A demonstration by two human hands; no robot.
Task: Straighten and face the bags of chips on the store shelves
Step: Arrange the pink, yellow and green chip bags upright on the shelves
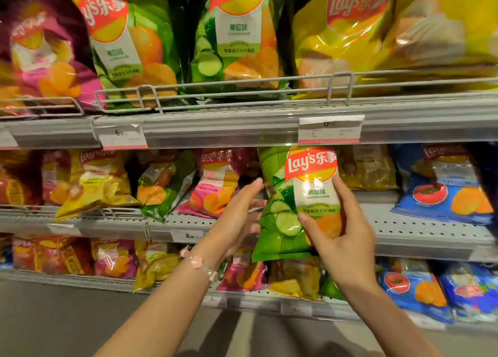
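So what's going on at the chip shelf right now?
A person is facing stock. The right hand grips a small green cucumber chip bag, upright with its logo forward, in front of the middle shelf. The left hand is open, fingers against the bag's left edge. A green bag further left lies tilted.

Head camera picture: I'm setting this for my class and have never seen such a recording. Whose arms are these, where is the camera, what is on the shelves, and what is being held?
There is no machine here. The camera is worn on a person's head, looking forward and down, so the two bare arms are that person's own. They face store shelves stocked with chip bags: green and yellow ones above, and pink, yellow and blue ones on the lower shelves. The right hand grips a green bag upright, its front facing the camera. The left hand, wearing a bracelet, rests open against the bag's left side. The bag is held in front of the middle shelf, not yet set down.
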